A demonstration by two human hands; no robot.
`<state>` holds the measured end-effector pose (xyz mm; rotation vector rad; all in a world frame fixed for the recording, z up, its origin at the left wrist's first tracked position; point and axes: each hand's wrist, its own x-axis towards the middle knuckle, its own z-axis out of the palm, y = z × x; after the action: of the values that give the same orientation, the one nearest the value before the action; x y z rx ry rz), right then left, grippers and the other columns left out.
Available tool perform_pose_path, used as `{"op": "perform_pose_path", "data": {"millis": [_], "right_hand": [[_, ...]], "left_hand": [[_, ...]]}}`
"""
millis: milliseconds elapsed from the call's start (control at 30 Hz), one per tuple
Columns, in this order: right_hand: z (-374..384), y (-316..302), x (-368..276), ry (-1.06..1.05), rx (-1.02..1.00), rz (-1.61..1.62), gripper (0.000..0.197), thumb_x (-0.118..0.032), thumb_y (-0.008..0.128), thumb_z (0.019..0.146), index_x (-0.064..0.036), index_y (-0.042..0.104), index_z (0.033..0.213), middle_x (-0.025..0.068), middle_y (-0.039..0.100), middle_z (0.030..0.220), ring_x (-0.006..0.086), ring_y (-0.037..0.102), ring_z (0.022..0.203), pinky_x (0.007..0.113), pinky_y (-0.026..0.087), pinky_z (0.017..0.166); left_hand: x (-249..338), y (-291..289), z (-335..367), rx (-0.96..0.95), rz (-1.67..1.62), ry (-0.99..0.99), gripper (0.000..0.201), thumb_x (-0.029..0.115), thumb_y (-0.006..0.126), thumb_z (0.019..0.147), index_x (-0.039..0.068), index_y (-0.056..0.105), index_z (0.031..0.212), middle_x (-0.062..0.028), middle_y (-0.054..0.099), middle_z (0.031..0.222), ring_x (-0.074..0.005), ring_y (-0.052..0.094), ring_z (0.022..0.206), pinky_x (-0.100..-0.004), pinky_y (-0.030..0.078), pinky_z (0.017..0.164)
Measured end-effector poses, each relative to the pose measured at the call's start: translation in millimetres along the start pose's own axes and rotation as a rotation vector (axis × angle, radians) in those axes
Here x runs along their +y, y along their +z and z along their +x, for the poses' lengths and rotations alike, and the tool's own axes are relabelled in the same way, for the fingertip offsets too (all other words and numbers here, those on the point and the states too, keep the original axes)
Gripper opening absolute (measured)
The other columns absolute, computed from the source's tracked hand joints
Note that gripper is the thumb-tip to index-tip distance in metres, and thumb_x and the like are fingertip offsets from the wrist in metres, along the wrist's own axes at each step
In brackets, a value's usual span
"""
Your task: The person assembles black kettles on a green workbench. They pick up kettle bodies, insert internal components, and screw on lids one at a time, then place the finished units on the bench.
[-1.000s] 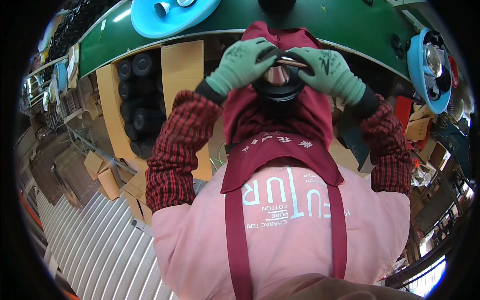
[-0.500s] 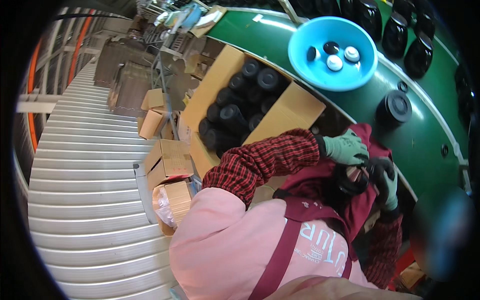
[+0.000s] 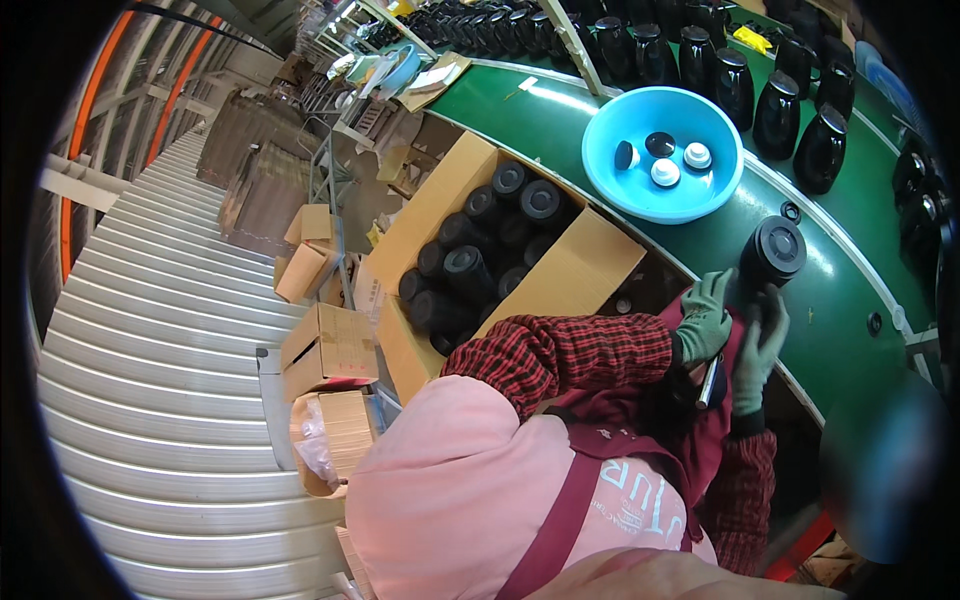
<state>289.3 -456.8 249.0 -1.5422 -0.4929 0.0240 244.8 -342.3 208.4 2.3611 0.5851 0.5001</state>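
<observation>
My gloved left hand (image 3: 704,318) is closed over the dark red apron (image 3: 715,425), with a slim silver metal rod (image 3: 709,383) sticking out below its palm. A dark object (image 3: 678,392) rests in my lap under that forearm, mostly hidden. To the right, my right hand (image 3: 762,345) is raised with its fingers stretched upward, and nothing shows in its grip. Its fingertips are right at the base of a black cylindrical container (image 3: 775,250) with a ringed top, standing on the green table; whether they touch it I cannot tell.
A blue basin (image 3: 700,205) with a few white and black caps stands on the green table (image 3: 530,115). A cardboard box (image 3: 565,262) of black cylinders is left of my hands. Glossy black jugs (image 3: 776,115) line the far side. Small black rings (image 3: 790,211) lie nearby.
My hands were together on a glossy dark object in my lap. Now my right hand has left it and reaches up beside the black container. The view has shifted, so the table sits lower.
</observation>
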Motion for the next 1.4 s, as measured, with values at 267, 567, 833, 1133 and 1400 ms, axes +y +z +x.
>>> {"op": "perform_pose_path", "data": {"millis": [267,567,833,1133,1400], "right_hand": [[3,22,82,-0.252,-0.586,-0.646,0.027,-0.027,0.058,0.104,-0.0087,0.070,0.121,0.0118,0.071,0.119,0.0338,0.062,0.120,0.046,0.046,0.106],[-7,84,92,-0.110,-0.746,-0.585,0.029,-0.032,0.055,0.103,-0.0087,0.070,0.114,0.0139,0.071,0.115,0.0347,0.063,0.116,0.048,0.048,0.103],[-16,32,57,-0.760,-0.309,-0.894,0.017,-0.028,0.063,0.096,-0.0124,0.066,0.100,0.0086,0.063,0.095,0.0339,0.059,0.098,0.050,0.047,0.083],[29,-56,26,-0.122,-1.100,-0.727,0.052,-0.052,0.082,0.085,-0.0057,0.073,0.108,0.0121,0.068,0.084,0.0282,0.069,0.076,0.040,0.054,0.068],[60,-26,36,1.102,-2.008,-0.165,0.035,-0.040,0.075,0.096,-0.0067,0.072,0.086,0.0023,0.060,0.064,0.0133,0.052,0.049,0.031,0.045,0.045]], "left_hand": [[-3,-76,-10,-0.727,0.008,-0.654,0.053,0.049,0.058,0.097,0.005,0.066,0.126,-0.0235,0.067,0.128,-0.0425,0.069,0.107,-0.0478,0.058,0.092],[14,-128,-13,-1.074,-0.049,0.018,0.028,0.030,0.071,0.087,0.008,0.075,0.104,-0.0141,0.076,0.095,-0.0325,0.075,0.080,-0.0423,0.061,0.074],[-21,-111,-17,-0.771,0.392,0.230,0.032,0.024,0.082,0.076,0.012,0.076,0.105,-0.0137,0.075,0.095,-0.0361,0.075,0.085,-0.0472,0.061,0.077],[-27,-94,34,-1.108,0.126,0.422,0.030,0.018,0.071,0.088,0.012,0.066,0.116,-0.0167,0.070,0.109,-0.0393,0.069,0.105,-0.0495,0.055,0.090],[2,-99,10,-1.181,0.275,0.456,0.035,0.016,0.069,0.091,0.004,0.060,0.123,-0.0175,0.068,0.115,-0.0360,0.071,0.106,-0.0470,0.056,0.091]]}}
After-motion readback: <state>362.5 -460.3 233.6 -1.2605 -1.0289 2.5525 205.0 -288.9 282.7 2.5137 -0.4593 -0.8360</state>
